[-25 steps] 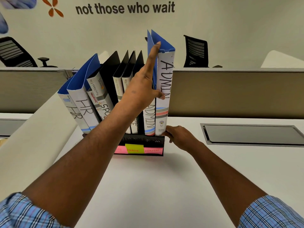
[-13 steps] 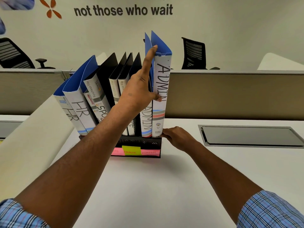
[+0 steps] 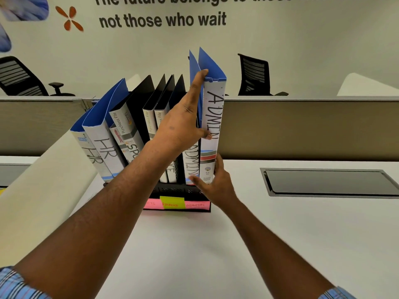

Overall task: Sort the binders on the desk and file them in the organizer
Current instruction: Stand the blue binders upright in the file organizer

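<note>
While both hands are engaged on it, the outer ADMIN binder (image 3: 212,126) stands upright at the right end of the black organizer (image 3: 172,189), its blue covers rising above every other file in the row. The left hand (image 3: 179,128) is released rather than clenched: its index finger (image 3: 197,87) lies straight up the binder's left face to the top of the spine, and its thumb (image 3: 206,135) rests on the lettered spine. The right hand (image 3: 216,186) grasps the foot of the same binder, thumb across the lower spine and fingers wrapped round its right side. A second ADMIN binder (image 3: 192,165) stands touching it on the left. Further left sit several black binders (image 3: 151,117), and two blue HR binders (image 3: 103,149) lean leftward at the far left end. Pink and yellow sticky labels (image 3: 172,203) are fixed along the organizer's near edge; the yellow one reads FINANCE. The organizer rests on a white bench (image 3: 194,255), close to a grey partition (image 3: 302,128) on the far side. A closed dark cable hatch (image 3: 328,182) is set into the bench well to the right. A black office chair (image 3: 254,74) stands beyond the partition.
</note>
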Action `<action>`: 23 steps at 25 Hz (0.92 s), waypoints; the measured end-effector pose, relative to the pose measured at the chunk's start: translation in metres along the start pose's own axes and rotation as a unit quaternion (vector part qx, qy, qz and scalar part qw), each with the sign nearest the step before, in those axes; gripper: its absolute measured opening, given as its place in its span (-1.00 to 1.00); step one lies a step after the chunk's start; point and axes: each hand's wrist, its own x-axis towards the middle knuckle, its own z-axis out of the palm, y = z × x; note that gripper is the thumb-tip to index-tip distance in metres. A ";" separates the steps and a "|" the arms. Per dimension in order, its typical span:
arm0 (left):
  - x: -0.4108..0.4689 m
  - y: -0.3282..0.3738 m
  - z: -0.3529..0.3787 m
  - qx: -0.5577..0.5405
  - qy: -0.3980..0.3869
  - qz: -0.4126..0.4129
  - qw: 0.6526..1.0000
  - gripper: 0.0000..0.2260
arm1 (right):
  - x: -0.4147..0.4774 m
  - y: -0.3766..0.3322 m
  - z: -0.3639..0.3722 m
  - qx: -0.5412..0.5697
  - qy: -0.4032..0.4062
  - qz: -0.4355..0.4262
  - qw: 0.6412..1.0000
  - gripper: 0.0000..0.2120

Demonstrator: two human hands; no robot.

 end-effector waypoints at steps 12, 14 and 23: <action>0.050 -0.006 -0.004 -0.033 0.027 0.078 0.996 -0.43 | 0.015 -0.002 0.014 0.132 0.075 0.021 0.988 -0.58; 0.048 -0.004 0.002 -0.004 0.034 0.085 0.996 -0.41 | 0.013 0.007 0.010 0.123 0.049 0.034 0.991 -0.55; 0.035 -0.016 0.008 0.003 -0.079 0.008 0.997 -0.47 | 0.000 0.032 0.020 0.049 0.048 0.017 0.998 -0.55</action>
